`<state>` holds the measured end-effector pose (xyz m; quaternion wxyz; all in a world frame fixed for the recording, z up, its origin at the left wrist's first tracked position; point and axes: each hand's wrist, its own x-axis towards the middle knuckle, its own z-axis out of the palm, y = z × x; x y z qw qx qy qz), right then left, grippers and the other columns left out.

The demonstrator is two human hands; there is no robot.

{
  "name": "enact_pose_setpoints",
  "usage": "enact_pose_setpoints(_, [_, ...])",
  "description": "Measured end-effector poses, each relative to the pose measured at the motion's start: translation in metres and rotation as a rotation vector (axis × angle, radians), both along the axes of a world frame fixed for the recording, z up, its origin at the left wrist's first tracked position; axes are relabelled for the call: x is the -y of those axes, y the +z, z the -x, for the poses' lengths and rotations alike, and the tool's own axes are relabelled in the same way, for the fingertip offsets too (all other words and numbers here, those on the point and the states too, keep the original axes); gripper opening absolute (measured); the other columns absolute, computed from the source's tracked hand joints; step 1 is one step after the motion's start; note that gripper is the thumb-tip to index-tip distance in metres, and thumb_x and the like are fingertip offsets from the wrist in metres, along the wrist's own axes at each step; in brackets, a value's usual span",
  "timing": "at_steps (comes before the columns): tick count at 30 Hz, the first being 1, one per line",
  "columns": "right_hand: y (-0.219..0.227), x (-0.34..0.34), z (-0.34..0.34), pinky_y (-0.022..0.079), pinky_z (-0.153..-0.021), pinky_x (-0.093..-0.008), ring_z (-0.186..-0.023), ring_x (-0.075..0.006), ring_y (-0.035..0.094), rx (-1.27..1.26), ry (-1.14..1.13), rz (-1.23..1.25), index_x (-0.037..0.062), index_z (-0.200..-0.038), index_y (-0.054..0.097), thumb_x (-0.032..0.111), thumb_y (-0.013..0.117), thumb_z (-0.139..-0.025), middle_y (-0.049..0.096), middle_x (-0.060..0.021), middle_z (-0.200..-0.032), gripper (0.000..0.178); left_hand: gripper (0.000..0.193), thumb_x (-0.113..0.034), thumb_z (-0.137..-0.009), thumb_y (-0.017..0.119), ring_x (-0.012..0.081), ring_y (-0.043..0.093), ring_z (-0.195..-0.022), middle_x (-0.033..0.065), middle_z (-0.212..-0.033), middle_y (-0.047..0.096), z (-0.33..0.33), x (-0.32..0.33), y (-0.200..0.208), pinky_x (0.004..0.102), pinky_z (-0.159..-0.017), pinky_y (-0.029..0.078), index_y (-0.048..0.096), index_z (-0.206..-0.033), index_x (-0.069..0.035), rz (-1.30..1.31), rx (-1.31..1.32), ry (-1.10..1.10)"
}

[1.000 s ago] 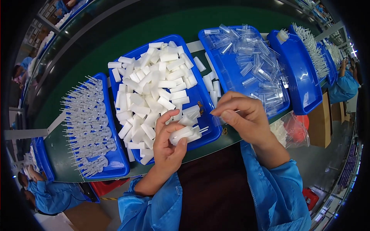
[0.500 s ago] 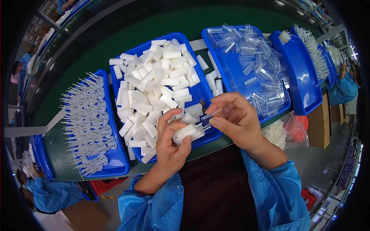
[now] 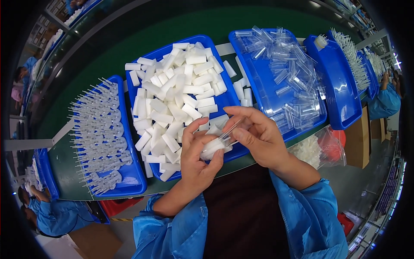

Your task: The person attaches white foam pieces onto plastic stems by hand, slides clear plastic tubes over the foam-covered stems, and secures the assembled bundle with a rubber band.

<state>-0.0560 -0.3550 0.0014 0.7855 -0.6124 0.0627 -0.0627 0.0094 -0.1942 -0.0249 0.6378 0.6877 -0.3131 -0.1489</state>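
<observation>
My left hand (image 3: 199, 156) grips a small bunch of white foam blocks (image 3: 212, 149) over the near edge of the middle blue tray (image 3: 215, 45). My right hand (image 3: 258, 134) pinches a clear plastic tube (image 3: 230, 131), its end touching the white pieces in the left hand. The middle tray is piled with several white foam blocks (image 3: 172, 95). Right of it, another blue tray (image 3: 264, 99) carries a heap of clear plastic tubes (image 3: 289, 73).
A blue tray (image 3: 129, 181) of pale pointed plastic parts lies at the left. More blue trays (image 3: 340, 82) stand at the far right. A plastic bag (image 3: 319, 149) with white and red contents hangs below the bench edge. Other workers in blue sit at both sides.
My right hand has brought a clear tube from the right tray over to the left hand, which holds its white pieces in the same place.
</observation>
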Motion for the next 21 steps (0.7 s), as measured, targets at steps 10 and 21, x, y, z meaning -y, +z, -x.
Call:
enact_pose_setpoints(10, [0.0005,0.0033,0.0003,0.047,-0.077,-0.0246,-0.084,-0.0112,0.057,0.061,-0.087,0.124,-0.0007,-0.122,0.049,0.005,0.059,-0.086,0.059,-0.0096,-0.099,0.037,0.019,-0.011,-0.084,0.06,0.0213,0.051,-0.093,0.0162,-0.127,0.037,-0.0005,0.0012,0.0043,0.0312,-0.08,0.042,0.056,-0.098,0.001,-0.037,-0.014,-0.038])
enact_pose_setpoints(21, [-0.0023,0.0025,-0.0002,0.05,-0.078,-0.0265,-0.087,-0.0153,0.061,0.043,-0.115,-0.084,-0.0018,-0.104,0.053,0.004,0.062,-0.084,0.062,-0.0133,-0.097,0.023,0.019,-0.015,-0.088,0.056,0.0234,0.052,-0.091,0.0175,-0.125,0.038,-0.0015,0.0015,0.002,0.0308,-0.077,0.043,0.056,-0.095,0.002,-0.053,0.051,-0.037])
